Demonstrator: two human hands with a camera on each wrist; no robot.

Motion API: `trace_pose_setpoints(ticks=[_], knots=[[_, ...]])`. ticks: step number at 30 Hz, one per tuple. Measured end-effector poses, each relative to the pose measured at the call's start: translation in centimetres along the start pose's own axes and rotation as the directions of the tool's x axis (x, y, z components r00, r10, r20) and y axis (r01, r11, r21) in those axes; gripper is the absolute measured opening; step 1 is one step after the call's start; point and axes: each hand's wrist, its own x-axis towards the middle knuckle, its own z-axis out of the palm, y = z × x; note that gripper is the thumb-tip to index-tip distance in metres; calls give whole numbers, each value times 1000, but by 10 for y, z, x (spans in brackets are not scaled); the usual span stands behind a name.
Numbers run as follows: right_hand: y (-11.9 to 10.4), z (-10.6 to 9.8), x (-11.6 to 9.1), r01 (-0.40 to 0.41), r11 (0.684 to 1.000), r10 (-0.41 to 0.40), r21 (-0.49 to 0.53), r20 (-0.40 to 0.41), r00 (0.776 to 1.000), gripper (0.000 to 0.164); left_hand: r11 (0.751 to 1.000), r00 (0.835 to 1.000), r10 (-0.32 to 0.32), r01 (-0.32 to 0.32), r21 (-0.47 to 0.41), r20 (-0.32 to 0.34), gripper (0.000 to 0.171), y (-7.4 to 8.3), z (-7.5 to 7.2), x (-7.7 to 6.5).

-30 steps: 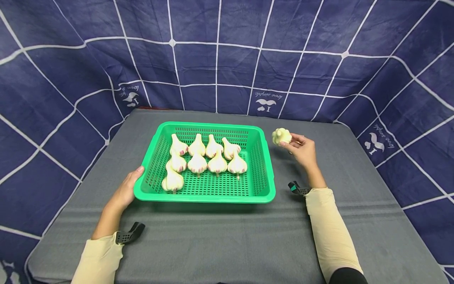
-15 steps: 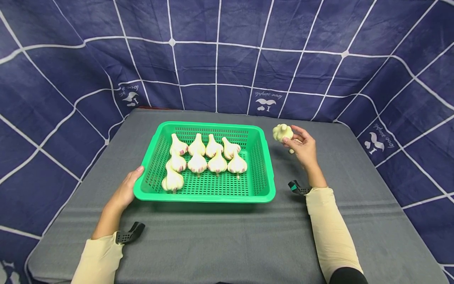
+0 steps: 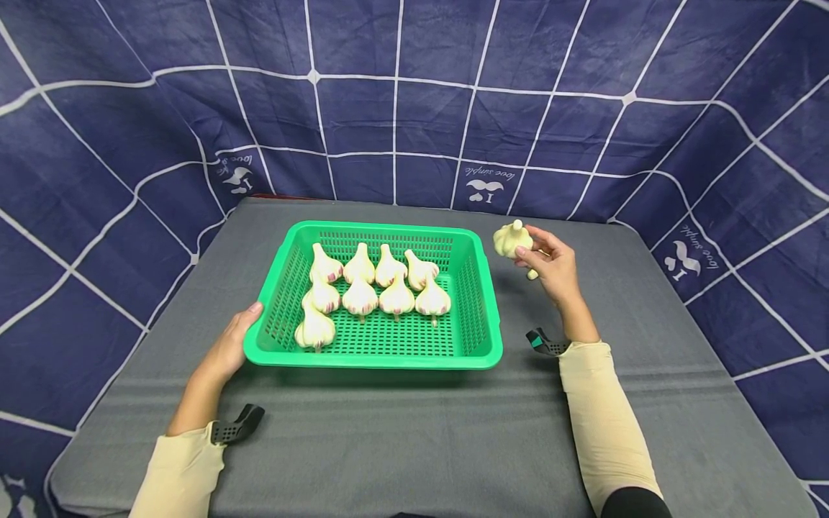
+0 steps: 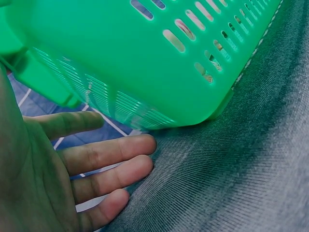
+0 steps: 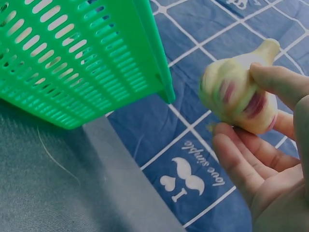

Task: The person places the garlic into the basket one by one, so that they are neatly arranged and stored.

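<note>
My right hand (image 3: 553,270) pinches a garlic bulb (image 3: 512,239) between thumb and fingers, just right of the green basket (image 3: 370,362). In the right wrist view this garlic bulb (image 5: 241,94) shows purple streaks, its stem slanting up to the right. A small pale bit (image 3: 532,274) shows below the right fingers; the hand hides what lies behind it. My left hand (image 3: 228,345) is at the basket's left rim. In the left wrist view its fingers (image 4: 113,153) are spread and nearly straight beside the basket wall, and the thumb is mostly hidden.
Inside the basket, several garlic bulbs (image 3: 360,296) stand in rows, stems toward the back, with one more bulb (image 3: 315,331) at the front left. Grey cloth (image 3: 388,439) covers the table. Blue grid-patterned curtains (image 3: 427,122) enclose the back and sides.
The garlic bulb in my right hand has risen slightly and turned, so its stem now points up in the head view. The left hand and basket have stayed in place.
</note>
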Motion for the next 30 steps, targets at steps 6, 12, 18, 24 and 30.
trace_pose_setpoints(ticks=[6, 12, 18, 24, 30], knots=[[-7, 4, -1, -16, 999, 15, 30, 38, 999, 36, 1000, 1000, -23, 23, 13, -8, 53, 0, -1, -1], [-12, 8, -1, -40, 997, 36, 72, 57, 998, 28, 1000, 1000, -7, 7, -13, -1, 54, 0, -1, 0], [-16, 11, -2, -48, 998, 46, 38, 55, 997, 18, 1000, 1000, -13, 13, 7, 0, 53, 1, -1, 0], [-19, 19, -3, -21, 1000, 22, -8, 29, 999, 16, 1000, 1000, 0, 0, 14, 3, 54, 0, 0, 0], [-20, 27, -5, 7, 1000, -8, 19, 20, 1000, 15, 1000, 1000, 5, -5, 19, 5, 55, 1, 0, 0]])
